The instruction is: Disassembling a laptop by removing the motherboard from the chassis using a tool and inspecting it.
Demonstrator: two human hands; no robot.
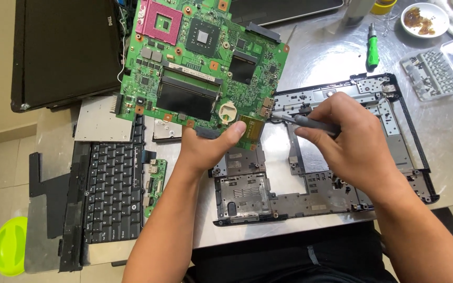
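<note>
My left hand grips the lower edge of a green laptop motherboard and holds it tilted up above the table. A pink processor socket shows at the board's top left, with dark memory slots in its middle. My right hand holds a grey screwdriver, whose tip touches the board's right edge near a port. Below both hands lies the dark laptop base frame, opened and stripped.
A detached black keyboard lies at left beside a small green board. A silver drive and a black laptop lid sit behind. A green screwdriver, a bit case and a small white dish are at the back right. A lime-green object lies on the floor.
</note>
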